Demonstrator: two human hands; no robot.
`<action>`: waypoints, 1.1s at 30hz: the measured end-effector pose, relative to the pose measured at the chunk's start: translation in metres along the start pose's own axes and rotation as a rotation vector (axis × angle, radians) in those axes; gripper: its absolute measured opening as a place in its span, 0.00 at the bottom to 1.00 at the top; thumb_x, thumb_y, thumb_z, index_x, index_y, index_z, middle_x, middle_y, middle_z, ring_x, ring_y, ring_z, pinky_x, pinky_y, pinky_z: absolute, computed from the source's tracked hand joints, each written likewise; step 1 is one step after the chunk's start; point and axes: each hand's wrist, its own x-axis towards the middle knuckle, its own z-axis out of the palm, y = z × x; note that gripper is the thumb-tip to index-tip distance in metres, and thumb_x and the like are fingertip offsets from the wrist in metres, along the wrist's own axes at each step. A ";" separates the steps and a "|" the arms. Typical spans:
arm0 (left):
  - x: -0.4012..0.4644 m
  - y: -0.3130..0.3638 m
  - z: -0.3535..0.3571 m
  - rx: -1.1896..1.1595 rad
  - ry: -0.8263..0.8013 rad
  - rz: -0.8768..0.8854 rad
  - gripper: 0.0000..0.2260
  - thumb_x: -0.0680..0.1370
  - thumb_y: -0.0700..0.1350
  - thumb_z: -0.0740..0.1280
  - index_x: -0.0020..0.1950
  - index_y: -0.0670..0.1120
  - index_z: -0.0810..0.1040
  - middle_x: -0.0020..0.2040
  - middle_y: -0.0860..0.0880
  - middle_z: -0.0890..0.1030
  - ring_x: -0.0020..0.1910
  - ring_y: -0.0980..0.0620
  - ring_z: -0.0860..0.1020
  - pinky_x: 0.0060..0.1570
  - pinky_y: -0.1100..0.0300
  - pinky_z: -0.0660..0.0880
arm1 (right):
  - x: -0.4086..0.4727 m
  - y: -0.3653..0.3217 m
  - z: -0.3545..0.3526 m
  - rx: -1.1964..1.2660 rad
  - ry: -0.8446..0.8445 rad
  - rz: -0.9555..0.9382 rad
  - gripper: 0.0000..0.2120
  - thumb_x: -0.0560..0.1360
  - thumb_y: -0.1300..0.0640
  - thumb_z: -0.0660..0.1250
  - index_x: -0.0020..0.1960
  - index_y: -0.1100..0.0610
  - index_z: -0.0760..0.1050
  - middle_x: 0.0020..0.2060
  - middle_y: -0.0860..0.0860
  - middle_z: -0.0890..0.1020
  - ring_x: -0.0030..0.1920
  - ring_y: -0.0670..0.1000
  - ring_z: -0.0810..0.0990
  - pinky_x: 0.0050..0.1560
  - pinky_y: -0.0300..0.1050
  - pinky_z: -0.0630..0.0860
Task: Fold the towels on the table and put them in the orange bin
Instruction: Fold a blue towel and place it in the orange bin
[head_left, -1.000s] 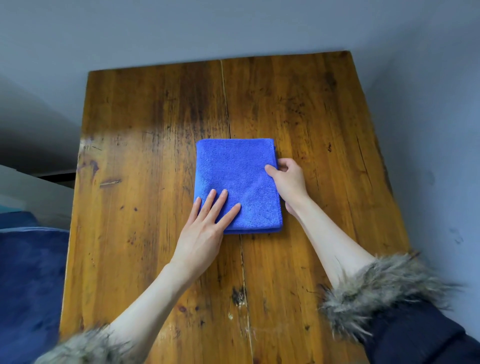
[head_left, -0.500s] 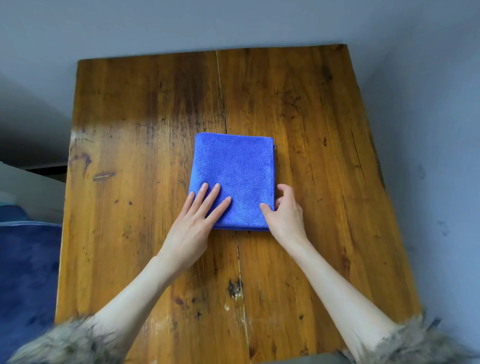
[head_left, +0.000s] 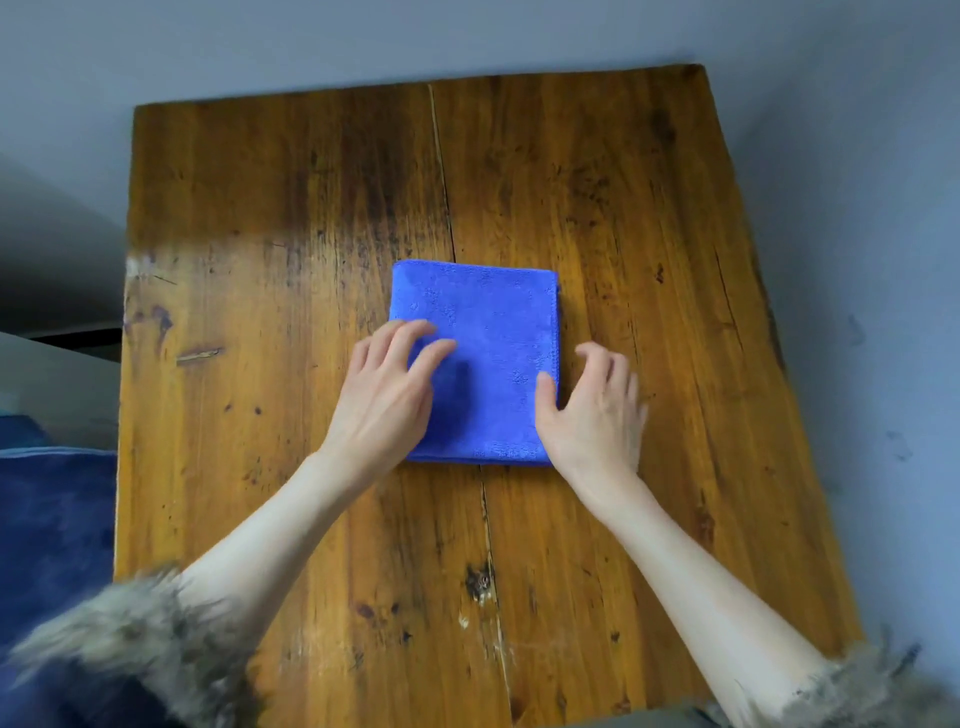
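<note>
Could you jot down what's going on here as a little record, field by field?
Surface: wooden table
Item: blue towel, folded into a flat rectangle, lying on the table
Left hand: on the towel's left part, fingers slightly bent
Right hand: at the towel's right edge, thumb on the cloth, fingers curled over the table beside it
Sleeves: fur cuffs
Orange bin: not in view

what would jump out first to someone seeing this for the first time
The bright blue towel, folded into a neat rectangle, lies near the middle of the worn wooden table. Both hands frame its near half: the left hand lies over its left edge with fingers on the cloth, and the right hand sits at its right edge, thumb on the cloth. Fur cuffs fill the bottom corners.
</note>
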 end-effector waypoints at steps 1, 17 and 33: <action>0.011 -0.001 0.003 0.018 0.029 -0.009 0.19 0.72 0.30 0.59 0.62 0.38 0.74 0.63 0.37 0.74 0.64 0.35 0.71 0.58 0.45 0.69 | 0.005 -0.007 0.002 -0.034 0.081 -0.118 0.20 0.76 0.51 0.60 0.65 0.57 0.67 0.64 0.56 0.71 0.65 0.58 0.68 0.60 0.56 0.66; 0.038 -0.010 0.042 0.144 -0.113 0.026 0.26 0.80 0.52 0.48 0.75 0.42 0.57 0.76 0.41 0.57 0.75 0.43 0.53 0.74 0.46 0.48 | 0.049 -0.004 0.057 -0.094 -0.057 -0.332 0.27 0.80 0.47 0.49 0.76 0.54 0.48 0.76 0.53 0.48 0.76 0.53 0.44 0.75 0.56 0.44; -0.026 0.000 0.017 -0.656 0.060 -0.579 0.19 0.76 0.36 0.65 0.66 0.45 0.71 0.67 0.45 0.70 0.68 0.49 0.68 0.66 0.65 0.61 | 0.016 0.002 0.013 0.487 -0.132 0.159 0.17 0.77 0.58 0.64 0.64 0.59 0.70 0.59 0.54 0.75 0.57 0.53 0.75 0.60 0.44 0.70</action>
